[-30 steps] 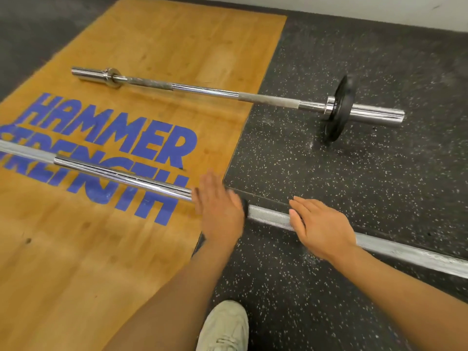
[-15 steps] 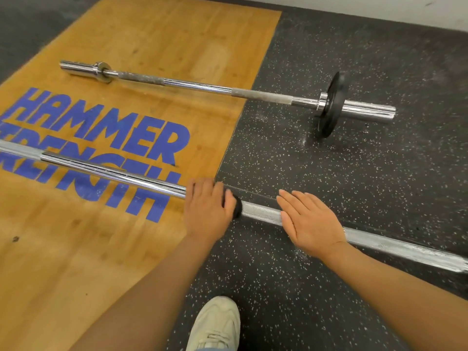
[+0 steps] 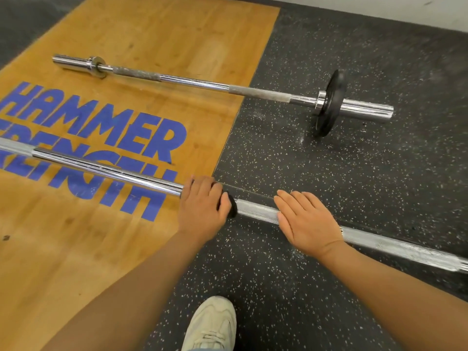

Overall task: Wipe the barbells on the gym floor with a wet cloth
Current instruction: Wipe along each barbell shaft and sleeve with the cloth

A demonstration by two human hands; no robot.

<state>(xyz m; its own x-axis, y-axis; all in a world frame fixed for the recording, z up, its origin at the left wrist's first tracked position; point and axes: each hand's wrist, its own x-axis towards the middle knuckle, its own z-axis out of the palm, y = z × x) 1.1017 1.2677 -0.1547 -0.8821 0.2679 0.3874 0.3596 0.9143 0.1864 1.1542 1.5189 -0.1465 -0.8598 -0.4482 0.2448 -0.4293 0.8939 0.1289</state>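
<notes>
The near barbell (image 3: 101,168) lies across the wooden platform and the black rubber floor, running from left edge to lower right. My left hand (image 3: 202,211) wraps over its shaft and holds a dark cloth (image 3: 231,205) against it; only a bit of cloth shows past my thumb. My right hand (image 3: 306,221) rests flat on the knurled part a little to the right, fingers straight. A second barbell (image 3: 202,84) lies farther away with one black plate (image 3: 329,103) on its right sleeve.
The wooden platform (image 3: 126,34) with blue lettering covers the left side. Speckled black rubber flooring (image 3: 354,173) fills the right. A pale wall base (image 3: 405,11) runs along the top right. My light shoe (image 3: 210,325) stands below the near bar.
My left hand has gone from lying open over the bar to curling round it with the cloth, shifting slightly left. My right hand stays flat on the bar.
</notes>
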